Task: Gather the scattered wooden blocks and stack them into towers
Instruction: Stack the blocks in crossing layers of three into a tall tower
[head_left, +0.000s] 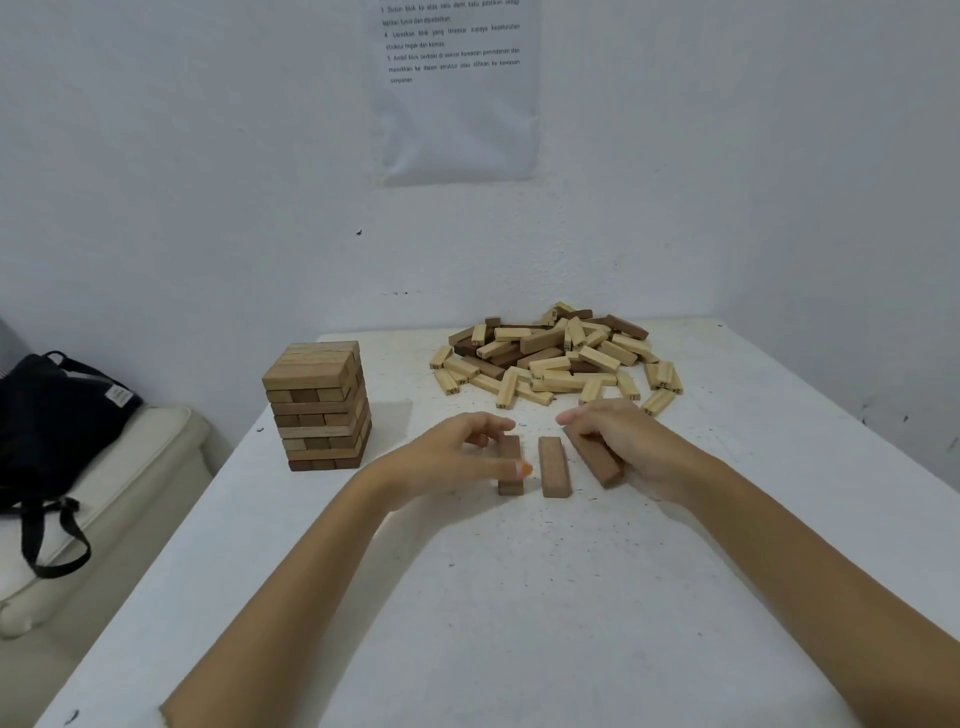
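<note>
Both hands' fingers (488, 427) pinching smooth brown oblong wooden blocks (510, 465) on speckled table (467, 597).

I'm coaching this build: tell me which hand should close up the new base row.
Right, probably. The right hand already grips the angled block, which lies apart from the middle block. The left hand only steadies the left block.

Finished tower (318, 405) standing upright at left. Loose pile (558, 356) of pale and dark blocks lying at back. Three brown blocks (555, 466) lying flat in front, apparently side by side.
</note>
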